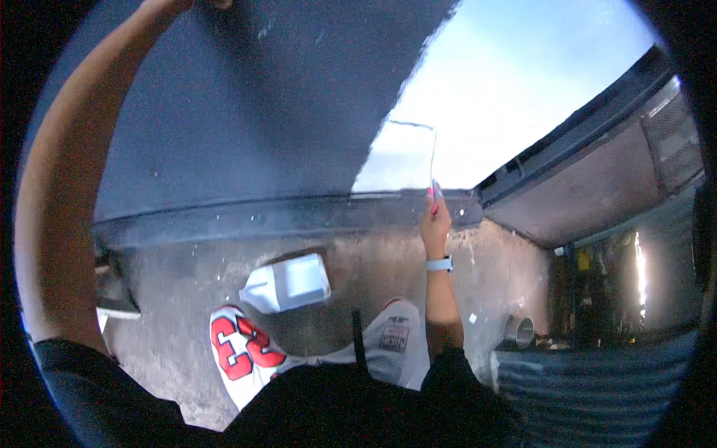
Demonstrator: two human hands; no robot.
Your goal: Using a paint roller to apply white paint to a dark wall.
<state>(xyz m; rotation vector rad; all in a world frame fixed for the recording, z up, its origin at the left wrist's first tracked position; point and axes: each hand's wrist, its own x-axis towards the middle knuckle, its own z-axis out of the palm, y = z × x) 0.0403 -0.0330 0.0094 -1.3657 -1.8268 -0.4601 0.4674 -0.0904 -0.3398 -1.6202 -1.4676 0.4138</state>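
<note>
My right hand (436, 218), with a pale-strapped watch on the wrist, is closed round the red handle of a paint roller (434, 155). Its thin bent metal frame reaches up across the bright white part of the wall (493, 104). The roller's head does not stand out at the ragged border with the dark blue-grey part (246, 142). My left arm stretches up along the left side, and my left hand (173, 4) is mostly cut off by the upper rim, fingers unclear. On the ground before me lies a white plastic jug (287, 282) with an opening in its side.
A dark ledge (299, 213) runs along the wall's foot. At right are a low side wall (575, 179), a pipe-like cylinder (520, 329) and corrugated sheet metal (590, 388). A dark object with a pale edge (116, 291) stands at left, partly behind my arm.
</note>
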